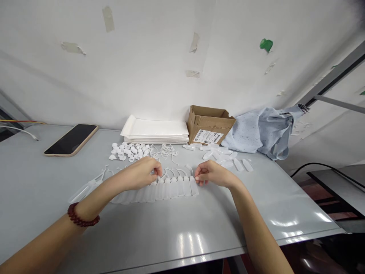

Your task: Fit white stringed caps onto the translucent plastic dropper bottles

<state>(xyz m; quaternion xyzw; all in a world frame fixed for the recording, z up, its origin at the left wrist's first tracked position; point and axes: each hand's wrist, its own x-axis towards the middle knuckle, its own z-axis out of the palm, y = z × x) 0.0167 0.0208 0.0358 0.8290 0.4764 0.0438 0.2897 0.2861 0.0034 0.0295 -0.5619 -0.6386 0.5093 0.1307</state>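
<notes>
Translucent plastic squeeze bottles (173, 188) lie side by side in a long row, many with white caps and thin tails at their far ends. My left hand (142, 171) reaches across the row, thumb and fingertips pinched at a small white cap (159, 179) on one bottle. Its forearm hides part of the row. My right hand (212, 173) is at the row's right end, fingers curled together against the top of the last bottle (194, 187). Whether something small sits between those fingertips cannot be made out.
Loose white caps (131, 151) and thin white cords (168, 151) lie behind the row. Loose bottles (219, 153) are scattered at the right, before a cardboard box (209, 125) and light blue cloth bag (253, 129). White envelopes (156, 129) and a phone (71, 140) lie further back.
</notes>
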